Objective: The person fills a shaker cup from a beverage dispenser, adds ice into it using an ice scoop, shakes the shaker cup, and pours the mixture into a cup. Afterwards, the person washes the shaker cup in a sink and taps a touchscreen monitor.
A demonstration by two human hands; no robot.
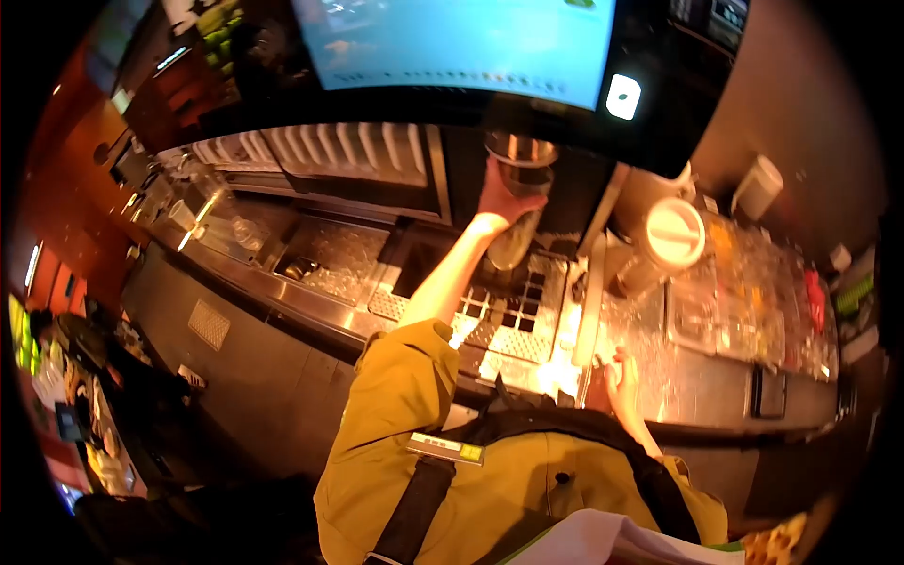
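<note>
- The left hand (509,199) is closed around a tall cup (524,175) with a shiny rim, its fingers and thumb wrapped about the side.
- The cup is held up in front of the person, above the far side of the bench (659,381) and just below a large lit screen (461,42); a clear, pale shape shows under the hand, and whether it is part of the same cup I cannot tell.
- The right hand (622,384) is loosely open with its fingers a little bent, low over the near edge of the bench; nothing shows in its grip, and whether it touches the bench I cannot tell.
- Below the left hand is a metal rack (513,322) with square openings.
- Left of the rack, a sink (344,256) is set into the bench, and farther left stands a small clear cup (181,216).
- Right of the rack stands a large jug (674,235) with a bright, pale top.
- Beside the jug, clear boxes (720,320) sit close together, with a red item (815,301) at their right side.
- At the far left, another person (89,348) in dark clothes is beyond the floor (254,363).
</note>
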